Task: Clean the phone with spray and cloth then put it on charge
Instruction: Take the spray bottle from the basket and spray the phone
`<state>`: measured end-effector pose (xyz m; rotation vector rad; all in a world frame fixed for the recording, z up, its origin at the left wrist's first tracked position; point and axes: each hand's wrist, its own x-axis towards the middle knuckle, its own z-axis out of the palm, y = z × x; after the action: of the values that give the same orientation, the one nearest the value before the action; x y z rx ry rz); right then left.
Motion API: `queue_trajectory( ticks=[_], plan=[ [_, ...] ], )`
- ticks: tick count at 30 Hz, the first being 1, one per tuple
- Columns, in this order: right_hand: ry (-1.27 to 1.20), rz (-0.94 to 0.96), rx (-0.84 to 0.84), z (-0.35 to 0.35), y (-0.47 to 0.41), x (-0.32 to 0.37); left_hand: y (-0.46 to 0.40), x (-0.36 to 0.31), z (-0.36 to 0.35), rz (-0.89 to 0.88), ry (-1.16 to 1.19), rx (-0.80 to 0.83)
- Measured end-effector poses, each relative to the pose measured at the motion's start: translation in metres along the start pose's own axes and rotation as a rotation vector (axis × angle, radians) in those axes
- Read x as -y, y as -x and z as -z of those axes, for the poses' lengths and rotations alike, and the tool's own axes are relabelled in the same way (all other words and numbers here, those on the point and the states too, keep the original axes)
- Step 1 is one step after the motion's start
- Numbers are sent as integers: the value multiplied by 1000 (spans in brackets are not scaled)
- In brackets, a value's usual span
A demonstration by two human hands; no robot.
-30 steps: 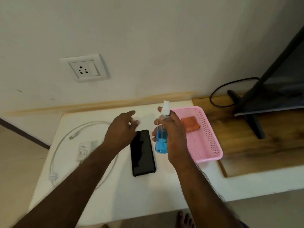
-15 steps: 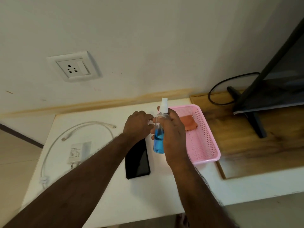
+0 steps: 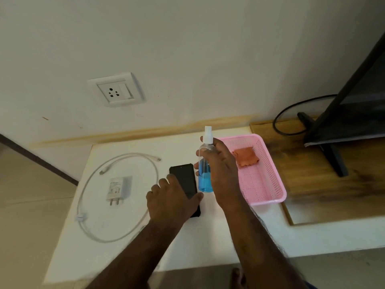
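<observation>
Wall [image 3: 208,49]: plain off-white, fills the whole top half, yellowish strip along the bottom edge.
TV [image 3: 358,109]: dark, far right, leaning in on a black stand leg, black cord looping behind it.
Table [image 3: 129,257]: white top, pushed up against the wall, everything sitting on it.
Board [image 3: 323,184]: wood-look surface right of the table, under the TV stand.
Basket [image 3: 268,197]: pink, mesh sides, at the table's right end, just right of the bottle hand.
Cable [image 3: 83,195]: white, looped in a big oval on the left side of the table, both plugs ending near the back.
Right hand [image 3: 220,170]: wrapped around the bottle, holding it upright above the table, fingertips poking out on the left side.
Left hand [image 3: 170,201]: down on the phone's near half, thumb along the right edge, fingers curling over the left edge, looks like a grip but can't quite say if it's lifted.
Phone [image 3: 184,180]: black, screen up, lying mid-table between cable and basket, far end uncovered.
Socket [image 3: 116,91]: white plate on the wall above the cable, three-pin with a switch.
Bottle [image 3: 205,180]: clear, blue liquid in the lower part, white nozzle on top, just right of the phone.
Charger [image 3: 118,187]: white plug brick, inside the cable loop, pins pointing toward the near edge.
Cloth [image 3: 245,156]: orange, folded, in the far corner of the basket.
</observation>
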<state>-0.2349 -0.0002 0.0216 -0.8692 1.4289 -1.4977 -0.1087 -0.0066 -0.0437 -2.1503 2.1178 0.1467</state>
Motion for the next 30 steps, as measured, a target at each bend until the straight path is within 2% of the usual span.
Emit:
queue_trajectory(
  ticks=[7,10,13,18,21,23,25,27,30],
  plan=[
    [-18,-17,134,1,5,3,-13,-16,14,126,101,143],
    [-35,-37,130,2,5,4,-21,-22,15,85,131,218],
    [-15,-82,114,3,3,5,-23,-24,14,71,127,185],
    [27,-49,115,3,2,3,-22,-19,5,113,181,117],
    [-19,-42,140,3,2,2,-23,-9,-1,175,357,95],
    [-27,-34,137,2,1,1,-23,0,-3,205,586,89],
    [82,-32,99,0,0,0,-21,9,-4,205,847,50],
    [170,-54,70,-3,-1,-3,-17,20,0,167,1014,-10],
    [191,-88,129,-8,2,-8,-9,36,13,65,1180,-26]
  ],
)
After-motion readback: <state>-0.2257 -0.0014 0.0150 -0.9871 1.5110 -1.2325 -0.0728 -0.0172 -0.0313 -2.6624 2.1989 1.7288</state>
